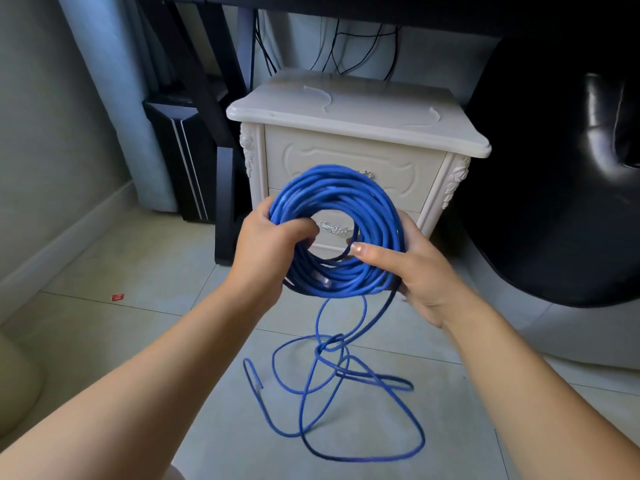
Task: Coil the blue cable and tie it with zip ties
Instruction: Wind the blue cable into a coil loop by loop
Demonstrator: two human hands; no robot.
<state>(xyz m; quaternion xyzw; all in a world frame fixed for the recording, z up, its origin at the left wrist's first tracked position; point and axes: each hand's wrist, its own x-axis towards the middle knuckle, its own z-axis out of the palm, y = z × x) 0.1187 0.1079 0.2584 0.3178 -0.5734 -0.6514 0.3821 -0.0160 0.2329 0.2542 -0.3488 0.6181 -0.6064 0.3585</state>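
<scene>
We look down at a pale tiled floor (138, 341), with a cream carved nightstand (346, 112) ahead under a dark desk. Our left hand (266, 251) curls round the left side of the round blue cable coil (332, 188), fingers through its middle. Our right hand (415, 271) grips the lower right side, thumb on top. The cable's loose loops trail onto the tiles. A glossy black chair (554, 202) stands to the right.

The white cabinet (356, 174) stands close ahead of you. A black desk leg (225, 216) blocks just left of it, and a black chair (554, 209) crowds its right. In front, loose blue cable (327, 344) loops lie tangled; the floor (145, 327) front-left is open.
</scene>
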